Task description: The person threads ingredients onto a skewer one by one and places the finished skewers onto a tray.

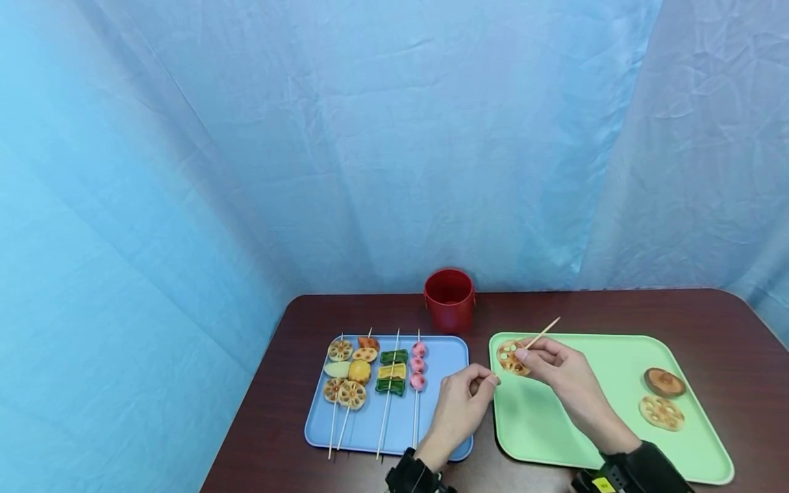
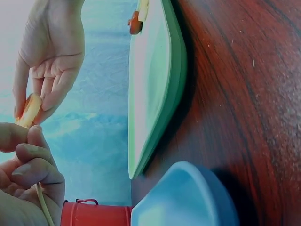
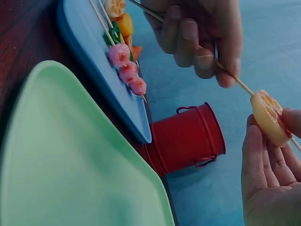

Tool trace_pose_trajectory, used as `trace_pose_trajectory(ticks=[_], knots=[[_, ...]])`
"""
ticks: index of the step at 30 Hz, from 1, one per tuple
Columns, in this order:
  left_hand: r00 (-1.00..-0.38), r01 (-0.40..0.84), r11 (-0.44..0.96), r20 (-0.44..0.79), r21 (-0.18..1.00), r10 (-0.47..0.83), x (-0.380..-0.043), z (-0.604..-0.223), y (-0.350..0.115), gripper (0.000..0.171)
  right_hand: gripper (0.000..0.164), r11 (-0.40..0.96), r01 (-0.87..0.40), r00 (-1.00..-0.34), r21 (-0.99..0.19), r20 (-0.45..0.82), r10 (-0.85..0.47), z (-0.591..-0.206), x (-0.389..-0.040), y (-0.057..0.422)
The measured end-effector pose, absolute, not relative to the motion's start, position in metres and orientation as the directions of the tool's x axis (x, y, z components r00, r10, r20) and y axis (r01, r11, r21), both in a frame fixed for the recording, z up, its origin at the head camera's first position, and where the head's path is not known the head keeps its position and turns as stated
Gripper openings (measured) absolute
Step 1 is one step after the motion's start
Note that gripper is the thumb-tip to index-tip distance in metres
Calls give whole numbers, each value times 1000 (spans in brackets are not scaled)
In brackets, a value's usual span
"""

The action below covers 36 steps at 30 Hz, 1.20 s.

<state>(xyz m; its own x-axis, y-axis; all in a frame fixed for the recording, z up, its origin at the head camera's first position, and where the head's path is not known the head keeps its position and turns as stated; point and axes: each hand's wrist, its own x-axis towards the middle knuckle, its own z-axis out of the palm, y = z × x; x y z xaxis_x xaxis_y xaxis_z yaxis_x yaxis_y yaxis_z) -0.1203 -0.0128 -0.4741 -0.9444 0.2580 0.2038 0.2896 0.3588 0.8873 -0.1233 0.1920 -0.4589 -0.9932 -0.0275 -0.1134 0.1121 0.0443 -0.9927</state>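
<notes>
Over the left end of the green tray (image 1: pixel 592 445), my right hand (image 1: pixel 570 385) holds a lotus root slice (image 1: pixel 510 356) between thumb and fingers. A thin wooden skewer (image 3: pixel 242 85) runs through the slice, and its tip sticks out beyond it in the head view. My left hand (image 1: pixel 461 409) pinches the skewer on the other side, above the gap between the trays. In the left wrist view the stick's tail lies across the left palm. On the green tray's right side lie a loose lotus root slice (image 1: pixel 661 412) and a brown mushroom-like slice (image 1: pixel 665 382).
A blue tray (image 1: pixel 444 349) at left carries several loaded skewers, including pink balls (image 1: pixel 417 365) and green and yellow pieces (image 1: pixel 392 372). Their sticks overhang its near edge. Behind the trays stands a red bucket (image 1: pixel 450 301) on the dark wood table (image 1: pixel 265 411).
</notes>
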Motion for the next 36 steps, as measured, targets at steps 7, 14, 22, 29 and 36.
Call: trace_pose_trajectory(ticks=[7, 14, 22, 29, 36], knots=[[-948, 289, 365, 213, 885, 235, -122, -473, -9, 14, 40, 39, 90, -995, -995, -92, -41, -462, -122, 185], [-955, 273, 348, 208, 897, 212, -124, -476, -10, 14, 49, 111, 73, -995, -991, -79, -57, -460, -124, 194], [-962, 242, 314, 185, 918, 201, -123, -480, -19, 14, 51, 326, -29, -999, -945, 16, -41, -461, -133, 246], [-969, 216, 313, 163, 925, 187, -124, -484, -23, 15, 47, 627, -35, -997, -778, -16, -76, -458, -132, 308], [-973, 201, 315, 153, 927, 171, -126, -488, -26, 14, 56, 831, 1, -996, -557, -76, -49, -461, -135, 358]])
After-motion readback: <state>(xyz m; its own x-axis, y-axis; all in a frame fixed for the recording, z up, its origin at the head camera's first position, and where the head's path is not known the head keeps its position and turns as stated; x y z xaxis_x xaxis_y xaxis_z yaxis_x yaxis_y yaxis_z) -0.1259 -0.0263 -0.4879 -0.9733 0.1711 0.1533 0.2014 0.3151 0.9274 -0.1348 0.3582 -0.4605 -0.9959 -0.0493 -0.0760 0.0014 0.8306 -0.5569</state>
